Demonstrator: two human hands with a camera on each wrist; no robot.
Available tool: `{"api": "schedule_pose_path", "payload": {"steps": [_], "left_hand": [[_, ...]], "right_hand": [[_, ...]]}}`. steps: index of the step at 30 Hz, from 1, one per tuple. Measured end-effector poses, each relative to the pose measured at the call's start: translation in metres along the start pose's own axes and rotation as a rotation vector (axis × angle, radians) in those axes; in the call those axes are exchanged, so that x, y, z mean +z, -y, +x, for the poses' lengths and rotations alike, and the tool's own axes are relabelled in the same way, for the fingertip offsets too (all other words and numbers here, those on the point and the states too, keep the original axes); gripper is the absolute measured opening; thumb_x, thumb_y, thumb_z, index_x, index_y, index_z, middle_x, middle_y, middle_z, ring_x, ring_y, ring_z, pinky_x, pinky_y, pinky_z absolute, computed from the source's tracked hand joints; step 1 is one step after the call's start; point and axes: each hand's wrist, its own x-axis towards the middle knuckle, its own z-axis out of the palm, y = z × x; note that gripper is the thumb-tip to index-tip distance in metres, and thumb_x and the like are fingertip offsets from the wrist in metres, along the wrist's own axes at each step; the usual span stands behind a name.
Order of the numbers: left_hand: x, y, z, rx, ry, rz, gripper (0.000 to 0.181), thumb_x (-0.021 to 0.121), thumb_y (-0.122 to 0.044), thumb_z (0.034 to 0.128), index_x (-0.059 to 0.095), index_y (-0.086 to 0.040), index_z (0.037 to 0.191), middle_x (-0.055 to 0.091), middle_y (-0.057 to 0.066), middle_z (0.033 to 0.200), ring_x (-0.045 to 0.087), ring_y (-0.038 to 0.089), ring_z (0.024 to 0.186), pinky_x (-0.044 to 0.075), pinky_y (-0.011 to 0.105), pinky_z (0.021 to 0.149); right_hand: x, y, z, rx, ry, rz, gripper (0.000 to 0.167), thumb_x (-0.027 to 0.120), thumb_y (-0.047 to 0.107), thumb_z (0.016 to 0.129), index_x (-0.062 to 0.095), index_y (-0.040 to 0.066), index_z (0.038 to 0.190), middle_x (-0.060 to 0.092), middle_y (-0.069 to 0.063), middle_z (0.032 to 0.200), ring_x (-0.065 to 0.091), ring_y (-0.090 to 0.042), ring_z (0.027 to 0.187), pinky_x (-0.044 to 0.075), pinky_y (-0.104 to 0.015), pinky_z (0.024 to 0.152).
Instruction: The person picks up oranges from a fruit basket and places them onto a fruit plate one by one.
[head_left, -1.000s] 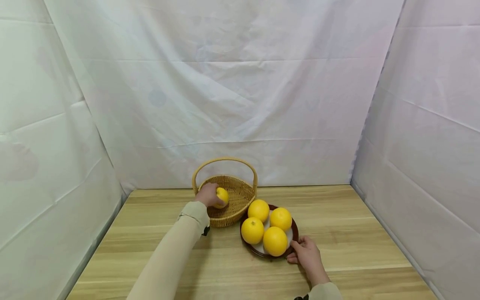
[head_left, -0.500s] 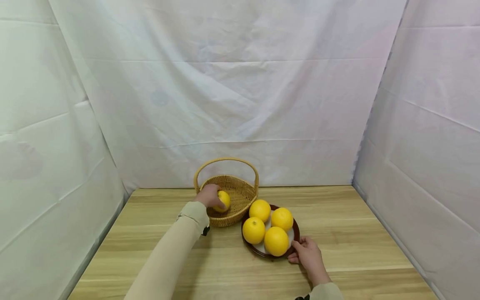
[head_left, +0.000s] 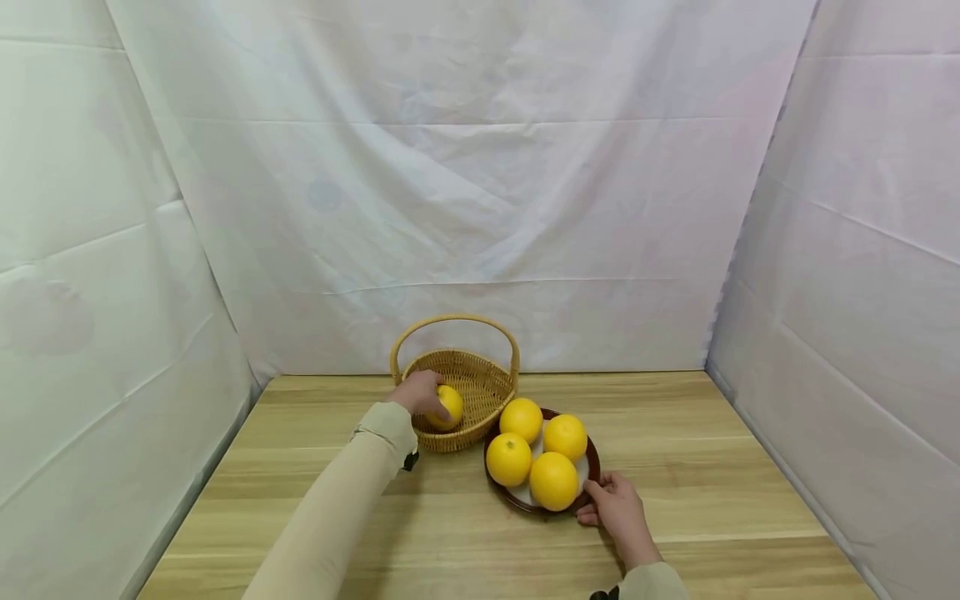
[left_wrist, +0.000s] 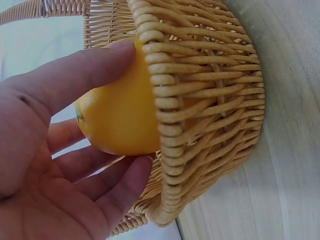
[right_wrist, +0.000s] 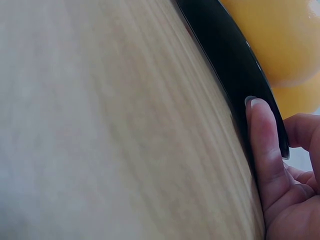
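My left hand (head_left: 422,393) holds an orange (head_left: 447,408) inside the wicker basket (head_left: 483,387). In the left wrist view, thumb and fingers curve around the orange (left_wrist: 120,110), whose lower part sits behind the woven basket wall (left_wrist: 210,95). Just right of the basket stands a dark round plate (head_left: 592,467) with a pale inside, bearing several oranges (head_left: 553,481). At its near right rim, my right hand (head_left: 618,512) pinches the edge. The right wrist view shows the thumb and a finger (right_wrist: 264,132) on either side of the dark rim (right_wrist: 230,55).
The basket's arched handle (head_left: 453,318) rises above its opening. Both basket and plate stand on a wooden table (head_left: 675,425), close to each other. White cloth (head_left: 480,183) hangs behind the table and along both sides.
The orange in my left hand has sunk slightly lower in the basket. My right hand stays on the plate rim. The head view has shifted a little.
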Motion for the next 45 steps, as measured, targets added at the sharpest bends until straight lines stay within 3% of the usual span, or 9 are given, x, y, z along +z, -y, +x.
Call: {"api": "schedule_pose_path", "payload": {"steps": [13, 25, 38, 45], "left_hand": [[-0.002, -0.007, -0.009, -0.007, 0.001, 0.031, 0.077, 0.09, -0.027, 0.0749, 0.058, -0.001, 0.139, 0.062, 0.015, 0.134, 0.061, 0.029, 0.111, 0.055, 0.041, 0.088], [-0.004, -0.017, -0.017, -0.008, 0.009, 0.006, 0.076, 0.09, -0.027, 0.0743, 0.059, -0.002, 0.139, 0.065, 0.013, 0.127, 0.06, 0.023, 0.098, 0.054, 0.038, 0.081], [-0.003, -0.027, -0.016, 0.003, 0.031, 0.003, 0.078, 0.089, -0.029, 0.0752, 0.057, -0.006, 0.143, 0.063, 0.011, 0.134, 0.059, 0.022, 0.102, 0.053, 0.038, 0.085], [-0.005, -0.036, -0.016, 0.026, -0.002, 0.009, 0.075, 0.09, -0.028, 0.075, 0.059, -0.004, 0.139, 0.061, 0.012, 0.137, 0.06, 0.026, 0.114, 0.054, 0.04, 0.091]], "right_hand": [[0.0, -0.001, 0.0, 0.002, -0.015, 0.0, 0.024, 0.053, 0.012, 0.103, 0.048, -0.007, 0.117, 0.065, -0.015, 0.086, 0.068, -0.02, 0.063, 0.061, -0.035, 0.061], [0.001, 0.0, -0.001, 0.002, -0.008, 0.001, 0.024, 0.052, 0.012, 0.103, 0.047, -0.007, 0.117, 0.065, -0.015, 0.087, 0.068, -0.02, 0.063, 0.061, -0.035, 0.061], [0.001, 0.0, -0.001, 0.01, -0.019, 0.005, 0.02, 0.053, 0.01, 0.102, 0.048, -0.006, 0.114, 0.064, -0.015, 0.084, 0.068, -0.02, 0.062, 0.061, -0.034, 0.06], [0.001, 0.0, -0.001, 0.003, -0.015, 0.004, 0.022, 0.052, 0.01, 0.103, 0.047, -0.007, 0.116, 0.064, -0.015, 0.084, 0.068, -0.02, 0.062, 0.061, -0.034, 0.06]]}}
